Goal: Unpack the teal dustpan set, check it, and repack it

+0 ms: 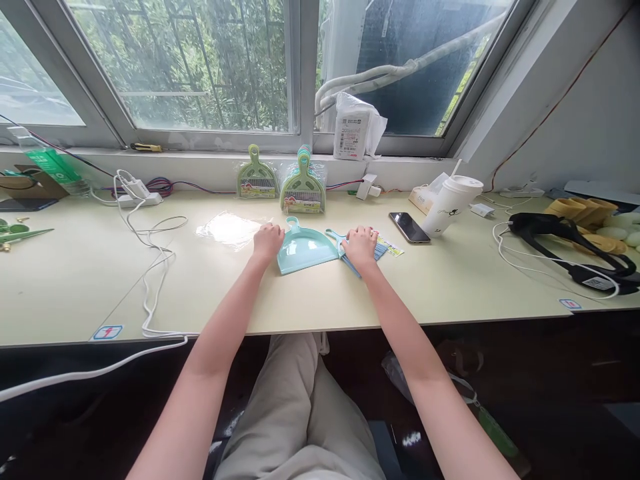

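Observation:
A light blue dustpan (307, 249) lies on the pale table in front of me, its handle pointing toward the window. My left hand (269, 241) is at the dustpan's left edge, fingers curled; what they hold, if anything, is hidden. Right of the dustpan, my right hand (361, 245) is closed over a small blue brush (381, 251), whose handle end and bristles show on either side. A printed card (393, 245) sticks out beyond the brush. To the left of my left hand lies a clear plastic wrapper (227, 229).
Packed green dustpan sets (303, 187) stand by the window sill. A phone (410, 227) and a white cup (453, 205) are at the right, with a black strap device (565, 247) farther over. White cables (150, 267) run across the table's left part.

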{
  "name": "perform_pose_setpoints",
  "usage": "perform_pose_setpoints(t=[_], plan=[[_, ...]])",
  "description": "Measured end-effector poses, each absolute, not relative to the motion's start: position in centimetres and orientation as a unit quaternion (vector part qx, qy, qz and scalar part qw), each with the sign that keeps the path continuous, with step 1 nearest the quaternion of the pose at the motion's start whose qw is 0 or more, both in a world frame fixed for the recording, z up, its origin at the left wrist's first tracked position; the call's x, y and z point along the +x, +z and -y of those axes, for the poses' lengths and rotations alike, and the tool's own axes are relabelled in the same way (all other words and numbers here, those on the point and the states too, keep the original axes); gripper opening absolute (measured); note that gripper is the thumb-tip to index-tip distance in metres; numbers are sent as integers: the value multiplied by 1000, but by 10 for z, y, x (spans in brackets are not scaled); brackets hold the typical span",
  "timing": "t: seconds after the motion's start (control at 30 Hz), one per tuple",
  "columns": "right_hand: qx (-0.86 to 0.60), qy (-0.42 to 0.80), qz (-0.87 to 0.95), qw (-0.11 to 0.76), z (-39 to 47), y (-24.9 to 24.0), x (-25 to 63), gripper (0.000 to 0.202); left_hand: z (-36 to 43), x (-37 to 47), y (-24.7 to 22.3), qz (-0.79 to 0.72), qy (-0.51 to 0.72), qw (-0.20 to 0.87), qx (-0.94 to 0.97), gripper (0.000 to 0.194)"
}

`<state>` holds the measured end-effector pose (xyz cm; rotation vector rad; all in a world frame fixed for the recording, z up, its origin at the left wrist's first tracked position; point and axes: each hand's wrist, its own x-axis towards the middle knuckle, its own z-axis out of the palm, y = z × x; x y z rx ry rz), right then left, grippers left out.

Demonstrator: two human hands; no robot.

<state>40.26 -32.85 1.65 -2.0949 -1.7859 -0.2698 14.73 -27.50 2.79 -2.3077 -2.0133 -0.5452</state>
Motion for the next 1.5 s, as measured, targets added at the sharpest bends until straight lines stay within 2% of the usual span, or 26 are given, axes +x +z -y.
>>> perform_pose_setpoints(t=[0.2, 0.47, 0.7, 0.93, 1.07, 1.17, 1.27, 1.43, 1.5], plan=[[-748, -96, 636, 162, 330, 17, 403, 29, 277, 148, 31, 648, -211, 21, -731, 41], [-757, -80, 631, 146, 324, 11, 410, 23, 276, 148, 27, 624, -167, -22, -763, 29], [-752, -29, 607, 256, 328, 19, 401, 20, 273, 148, 25, 630, -132, -13, -765, 33], [-747, -39, 588, 309, 336, 35, 396, 18, 277, 151, 28, 629, -119, -16, -768, 36], [-738, 19, 579, 346, 336, 39, 401, 19, 278, 153, 29, 631, -128, -14, -765, 33], [-725, 56, 602, 330, 335, 34, 395, 18, 281, 159, 28, 619, -145, -37, -771, 29], [-721, 39, 633, 278, 335, 27, 385, 16, 287, 170, 25, 581, -173, -80, -791, 28], [-716, 35, 652, 247, 333, 22, 380, 17, 301, 189, 22, 417, -196, -205, -863, 35], [-713, 32, 654, 251, 332, 22, 383, 16, 305, 194, 23, 379, -207, -218, -875, 32]])
